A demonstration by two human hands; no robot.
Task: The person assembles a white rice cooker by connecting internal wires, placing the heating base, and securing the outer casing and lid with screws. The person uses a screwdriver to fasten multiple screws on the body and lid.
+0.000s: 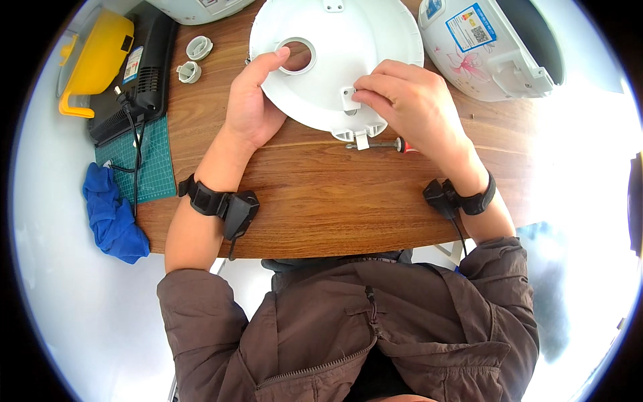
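Observation:
A round white plastic lid with a circular hole lies at the far side of the table, its inner side up. My left hand grips its left rim, thumb on top beside the hole and the other fingers hidden beneath. At a small white bracket near the lid's front edge, the fingertips of my right hand are pinched together. Whatever they hold is too small or covered to make out. Just in front of the lid, a screwdriver with a red handle lies partly below my right hand.
Right of the lid stands a white rice cooker body with a flower print. Two small white caps sit to the left. Further left are a black device, a yellow-framed container, a green cutting mat and a blue cloth.

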